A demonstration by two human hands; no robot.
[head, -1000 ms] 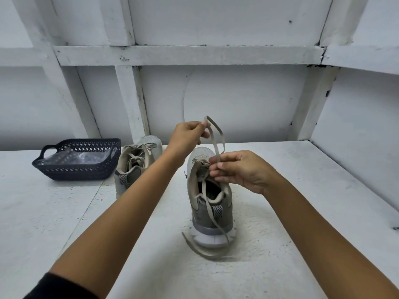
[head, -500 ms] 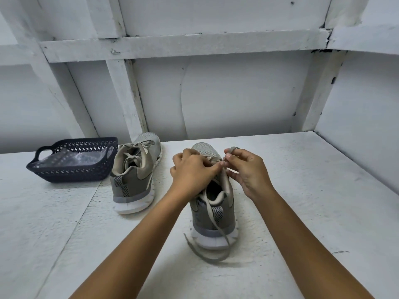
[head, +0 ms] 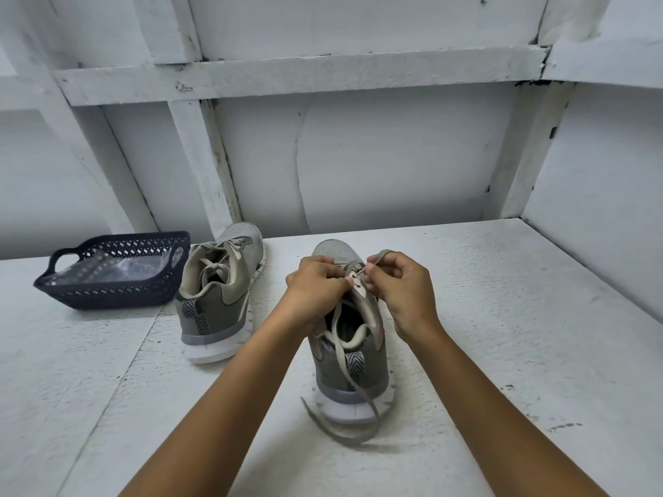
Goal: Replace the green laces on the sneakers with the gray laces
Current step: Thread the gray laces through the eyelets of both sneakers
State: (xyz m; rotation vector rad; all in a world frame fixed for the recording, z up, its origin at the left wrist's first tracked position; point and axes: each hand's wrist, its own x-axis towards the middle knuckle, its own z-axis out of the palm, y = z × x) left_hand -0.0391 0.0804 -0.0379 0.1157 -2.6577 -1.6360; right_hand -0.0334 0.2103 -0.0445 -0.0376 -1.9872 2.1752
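A grey sneaker (head: 353,371) stands heel toward me in the middle of the white surface. Its grey-green lace (head: 341,356) runs out of the opening, over the heel and loops on the surface in front. My left hand (head: 315,281) and my right hand (head: 398,281) meet over the eyelets near the toe; each pinches a bit of the lace there. A short loop of lace sticks up above my right fingers. The second sneaker (head: 215,299) stands to the left, its lace tied in a bow.
A dark blue perforated basket (head: 107,295) holding clear plastic sits at the far left next to the second sneaker. White walls with beams close off the back and the right side (head: 592,209).
My left hand has come down from holding the lace high above the shoe. Both hands now work close together at the eyelets. The view has tilted down slightly.
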